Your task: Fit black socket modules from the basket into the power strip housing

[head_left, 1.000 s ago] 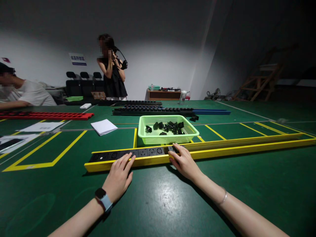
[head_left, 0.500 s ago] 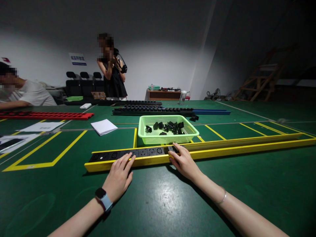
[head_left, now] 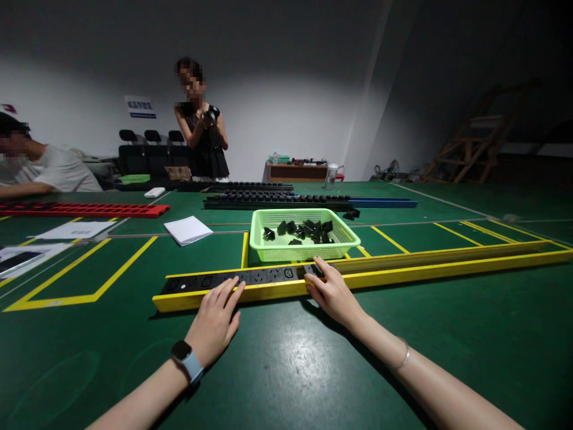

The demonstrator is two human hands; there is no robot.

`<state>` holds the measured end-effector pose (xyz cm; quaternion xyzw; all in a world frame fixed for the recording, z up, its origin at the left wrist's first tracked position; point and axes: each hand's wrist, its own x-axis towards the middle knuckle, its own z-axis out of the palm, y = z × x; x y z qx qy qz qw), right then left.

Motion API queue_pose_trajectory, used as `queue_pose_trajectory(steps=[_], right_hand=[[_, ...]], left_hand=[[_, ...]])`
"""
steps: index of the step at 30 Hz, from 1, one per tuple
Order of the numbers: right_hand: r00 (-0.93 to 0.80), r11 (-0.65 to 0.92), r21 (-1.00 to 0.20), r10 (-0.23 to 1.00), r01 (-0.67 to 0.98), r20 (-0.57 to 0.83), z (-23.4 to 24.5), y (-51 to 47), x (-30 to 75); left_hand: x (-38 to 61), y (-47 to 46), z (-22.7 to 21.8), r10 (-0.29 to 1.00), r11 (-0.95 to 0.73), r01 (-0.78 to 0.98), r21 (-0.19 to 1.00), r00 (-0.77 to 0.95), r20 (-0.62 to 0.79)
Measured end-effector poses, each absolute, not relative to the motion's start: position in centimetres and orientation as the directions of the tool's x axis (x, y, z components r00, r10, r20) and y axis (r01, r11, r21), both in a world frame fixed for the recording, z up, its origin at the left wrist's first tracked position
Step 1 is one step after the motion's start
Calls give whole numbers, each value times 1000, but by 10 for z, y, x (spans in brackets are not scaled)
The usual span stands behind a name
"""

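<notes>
A long yellow channel [head_left: 268, 291] lies across the table in front of me. Black socket modules [head_left: 258, 277] sit side by side in its left part. My left hand [head_left: 215, 322] rests flat with fingers stretched over the near wall, fingertips on the modules. My right hand [head_left: 333, 294] is bent over the channel, its fingers around a separate black socket module [head_left: 308, 271], partly hidden by them. A small gap parts that module from the row. Just behind the channel stands a light green basket [head_left: 304, 254] with several loose black modules [head_left: 308, 230].
Behind the basket lie dark and blue channels [head_left: 385, 203] filled with black parts. A red slotted rail [head_left: 85, 210], a white booklet [head_left: 188, 230] and papers are at left. One person [head_left: 206, 131] stands at the back holding a camera; another person [head_left: 54, 170] sits at far left.
The standing person has lowered the camera from the face to chest height. My hands and the socket modules look almost unmoved.
</notes>
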<state>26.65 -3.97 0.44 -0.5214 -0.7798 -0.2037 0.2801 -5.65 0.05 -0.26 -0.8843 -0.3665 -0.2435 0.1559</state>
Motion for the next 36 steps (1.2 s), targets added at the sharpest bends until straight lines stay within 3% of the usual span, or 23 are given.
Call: queue_pose_trajectory(steps=[21, 36], right_hand=[[-253, 363, -34, 710, 931, 657, 2, -42, 271], [-378, 477, 4, 691, 879, 616, 4, -45, 259]], left_hand=[[-58, 2, -3, 562, -682, 721, -122, 623, 545], [-56, 1, -2, 566, -679, 727, -108, 611, 554]])
